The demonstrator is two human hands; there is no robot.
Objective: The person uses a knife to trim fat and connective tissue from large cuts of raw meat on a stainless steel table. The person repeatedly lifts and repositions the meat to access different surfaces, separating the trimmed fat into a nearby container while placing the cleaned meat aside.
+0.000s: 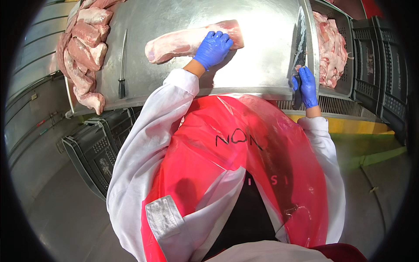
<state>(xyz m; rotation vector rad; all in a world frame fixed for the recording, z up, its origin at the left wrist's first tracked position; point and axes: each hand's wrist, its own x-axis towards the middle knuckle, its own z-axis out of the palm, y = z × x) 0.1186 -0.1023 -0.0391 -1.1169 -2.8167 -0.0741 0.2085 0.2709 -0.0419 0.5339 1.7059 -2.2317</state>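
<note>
A long pale pork loin point(179, 43) lies across the metal table. Its right end is redder. My blue-gloved left hand point(214, 49) is on top of it right of the middle, fingers curled over its surface. At the table's right edge, my blue-gloved right hand point(308, 86) is closed around the dark handle of a long knife point(300, 41). The blade points away from me, with whitish smears along it. A small pinkish scrap point(298, 67) shows at the right fingertips; whether they pinch it is unclear.
A sharpening steel point(123, 63) lies left on the metal table point(144, 83). Several meat pieces point(87, 46) are piled along the left edge. To the right, a dark crate point(345, 26) holds pale trimmings point(332, 52), beside other crates point(386, 70). Another crate point(94, 146) stands below, left.
</note>
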